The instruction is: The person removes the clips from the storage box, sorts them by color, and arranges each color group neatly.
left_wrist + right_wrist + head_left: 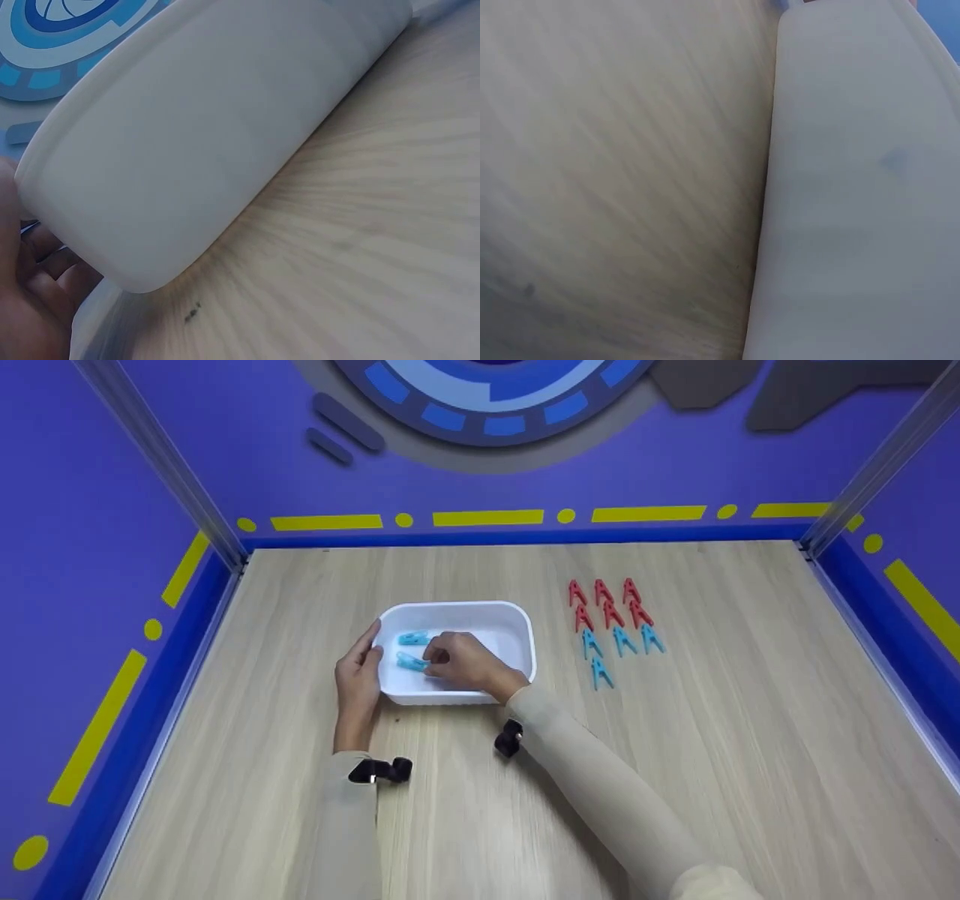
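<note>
A white plastic box sits on the table, its near wall filling much of both wrist views. My left hand grips the box's left end, thumb at the rim and fingers along the outside; part of this hand shows in the left wrist view. Over the inside of the box, my right hand pinches the end of a light blue clothespin between thumb and fingertips. Just behind it a second light blue clothespin lies in the box. The right wrist view does not show the right hand's fingertips.
To the right of the box, red clothespins lie in two rows on the wooden table. Several blue clothespins lie in front of them. Blue-purple panels wall in the back and sides.
</note>
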The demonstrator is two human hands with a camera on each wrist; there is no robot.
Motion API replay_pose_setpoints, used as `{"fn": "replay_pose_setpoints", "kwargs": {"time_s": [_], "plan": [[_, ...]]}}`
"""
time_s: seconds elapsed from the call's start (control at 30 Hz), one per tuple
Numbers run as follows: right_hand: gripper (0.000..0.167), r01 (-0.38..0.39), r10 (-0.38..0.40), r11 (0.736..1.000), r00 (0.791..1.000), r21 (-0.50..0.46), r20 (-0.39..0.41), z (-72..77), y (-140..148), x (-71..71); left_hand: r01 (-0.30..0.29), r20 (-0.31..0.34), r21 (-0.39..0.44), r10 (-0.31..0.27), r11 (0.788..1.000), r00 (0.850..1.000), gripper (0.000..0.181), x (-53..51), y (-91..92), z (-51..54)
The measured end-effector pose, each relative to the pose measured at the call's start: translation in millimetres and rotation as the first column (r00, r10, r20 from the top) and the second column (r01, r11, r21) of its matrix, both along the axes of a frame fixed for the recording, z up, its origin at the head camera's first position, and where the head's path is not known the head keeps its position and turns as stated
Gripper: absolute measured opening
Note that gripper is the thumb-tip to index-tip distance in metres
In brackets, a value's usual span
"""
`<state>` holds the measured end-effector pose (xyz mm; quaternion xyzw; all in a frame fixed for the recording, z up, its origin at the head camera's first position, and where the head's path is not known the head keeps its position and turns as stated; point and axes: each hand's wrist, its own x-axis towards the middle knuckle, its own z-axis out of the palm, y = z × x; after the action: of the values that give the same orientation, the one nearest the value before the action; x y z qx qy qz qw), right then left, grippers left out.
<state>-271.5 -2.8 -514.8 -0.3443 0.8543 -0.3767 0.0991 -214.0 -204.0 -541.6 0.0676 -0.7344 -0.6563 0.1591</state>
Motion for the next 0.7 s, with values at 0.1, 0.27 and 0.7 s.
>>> {"fn": "replay_pose_setpoints", "kwargs": {"time_s": [0.1, 0.27, 0.7], "plan": [[0.016, -0.009, 0.009, 1.0, 1.0, 0.001, -0.006, -0.4, -0.2, -0.3, -0.001, 0.006, 0.0, 0.001, 1.0, 1.0, 0.043, 0.4, 0.4, 0.4], [0.014, -0.013, 0.013, 1.0, 1.0, 0.004, -0.001, -0.5, -0.2, -0.9, 0.001, 0.017, 0.0, -0.001, 1.0, 1.0, 0.044, 0.5, 0.3, 1.0], [0.015, 0.017, -0.019, 0.999, 0.999, 0.035, 0.039, 1.7, -4.0, -2.9, 0.002, 0.027, 0.01, -0.002, 1.0, 1.0, 0.043, -0.7, 0.4, 0.2]]}}
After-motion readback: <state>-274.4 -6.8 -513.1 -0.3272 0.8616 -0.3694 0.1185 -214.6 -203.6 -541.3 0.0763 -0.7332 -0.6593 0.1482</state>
